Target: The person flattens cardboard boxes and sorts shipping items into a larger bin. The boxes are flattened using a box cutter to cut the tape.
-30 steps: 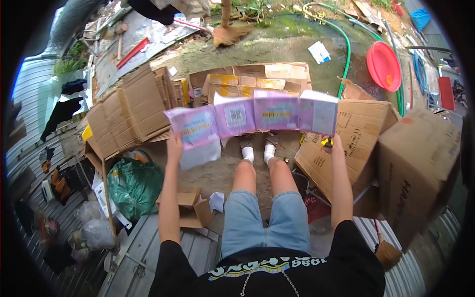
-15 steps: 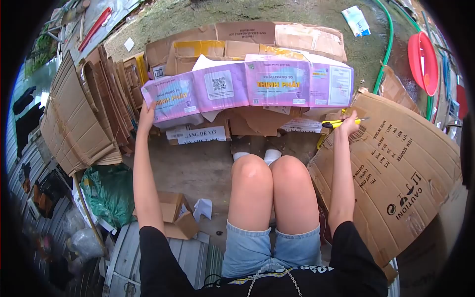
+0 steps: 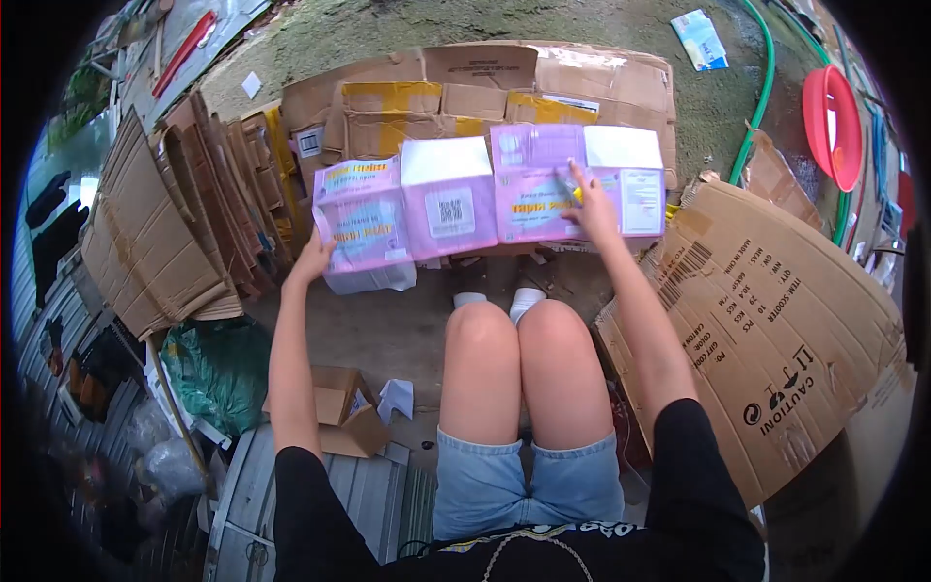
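An opened-out purple printed carton (image 3: 480, 228) spans the space above my knees, its top flaps standing up and some of them white. My left hand (image 3: 312, 258) grips its lower left edge. Toward the right end of the carton, my right hand (image 3: 596, 213) rests against the printed face. A bit of the yellow box cutter (image 3: 579, 195) shows between the fingers of that hand; its blade is hidden. Behind the carton lies a pile of flattened brown cardboard (image 3: 388, 131) with yellow tape.
A large brown cardboard sheet (image 3: 766, 330) leans at my right. Folded cardboard (image 3: 145, 233) stands upright at my left, above a green plastic bag (image 3: 218, 373). A small open box (image 3: 339, 417) sits near my left arm. A green hose (image 3: 756, 116) and red basin (image 3: 831, 126) are at upper right.
The purple carton has tilted, showing its upper flaps, and its left end has shifted right. My right hand has moved left onto the carton with the cutter. My left hand has come slightly inward and down.
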Tool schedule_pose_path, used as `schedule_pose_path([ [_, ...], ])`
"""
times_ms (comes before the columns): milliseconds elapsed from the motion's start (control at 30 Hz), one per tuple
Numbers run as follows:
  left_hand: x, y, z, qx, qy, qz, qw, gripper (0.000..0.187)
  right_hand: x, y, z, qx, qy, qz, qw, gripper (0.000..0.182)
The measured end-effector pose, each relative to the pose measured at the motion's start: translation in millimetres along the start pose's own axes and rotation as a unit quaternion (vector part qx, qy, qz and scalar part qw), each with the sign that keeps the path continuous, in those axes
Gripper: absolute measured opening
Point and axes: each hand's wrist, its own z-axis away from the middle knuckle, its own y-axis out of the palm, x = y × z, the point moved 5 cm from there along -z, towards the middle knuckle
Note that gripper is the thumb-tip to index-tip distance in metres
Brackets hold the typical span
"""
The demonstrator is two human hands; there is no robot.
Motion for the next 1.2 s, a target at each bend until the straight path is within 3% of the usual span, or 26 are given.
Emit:
schedule_pose_path([
  [67,1.2,16.3,8.3,-0.051,-0.096,-0.017,0.994,0.06,-1.3,15.1,2.4,-0.009,0.013,0.043,0.999,0.095],
  [100,0.9,11.2,6.3,-0.055,-0.098,-0.018,0.994,0.06,1.2,18.2,2.4,-0.021,0.017,0.026,0.999,0.096],
  [200,-10.8,-7.5,5.1,-0.205,-0.038,0.061,0.976,0.049,3.7,8.6,5.0,-0.038,0.02,0.029,0.999,0.092],
  [333,-38.8,-43.9,-17.8,-0.267,-0.014,0.046,0.962,0.041,25.2,-46.6,-3.4,-0.069,-0.006,0.047,0.996,0.076],
  [433,-28.2,-60.2,-48.4,-0.264,-0.002,0.025,0.964,0.039,24.5,-98.8,-10.5,-0.183,0.042,0.088,0.978,0.072],
  [467,-46.2,-62.4,-48.3,-0.165,0.077,0.18,0.967,0.043,19.2,-112.7,-9.5,-0.224,0.049,0.096,0.969,0.071],
  [533,-68.0,-61.8,-33.8,-0.059,0.045,0.301,0.951,0.053,-21.6,-137.0,-8.8,-0.345,0.074,0.09,0.931,0.076],
  [567,-80.9,-66.0,-22.9,-0.059,0.042,0.298,0.952,0.053,-63.0,-134.2,-16.1,-0.377,0.073,0.124,0.915,0.073],
  [600,-88.2,-64.5,-12.6,-0.028,-0.023,0.323,0.946,0.057,-99.3,-128.4,-17.1,-0.407,0.075,0.157,0.897,0.071],
  [633,-89.0,-61.5,-4.4,0.003,-0.088,0.348,0.934,0.062,-121.7,-125.4,-18.2,-0.23,0.181,-0.031,0.956,0.065],
  [667,-85.3,-61.2,-0.1,0.005,-0.091,0.344,0.935,0.062,-135.0,-114.1,-11.1,-0.035,0.273,-0.216,0.937,0.059],
  [700,-78.4,-55.8,3.3,0.057,-0.118,0.345,0.929,0.065,-146.0,-107.9,-3.3,0.047,0.299,-0.244,0.921,0.039],
  [800,-63.3,-49.6,22.8,0.132,-0.165,0.385,0.898,0.068,-151.2,-123.1,22.0,0.057,0.236,-0.362,0.9,0.025],
  [867,-58.4,-59.9,39.3,0.128,-0.102,0.435,0.885,0.067,-135.7,-151.1,45.4,0.081,0.225,-0.365,0.9,0.021],
  [1033,-56.3,-57.3,57.0,0.075,-0.071,0.396,0.912,0.061,-144.1,-146.3,61.5,0.08,0.207,-0.373,0.901,0.015],
  [1133,-28.7,-28.4,-2.8,-0.09,0.011,0.295,0.951,0.042,-161.6,-88.1,27.2,0.002,0.226,-0.376,0.899,0.015],
  [1200,-46.0,-26.2,-31.0,-0.242,0.038,0.207,0.947,0.033,-167.5,-63.2,-3.1,-0.144,0.216,-0.442,0.859,0.017],
])
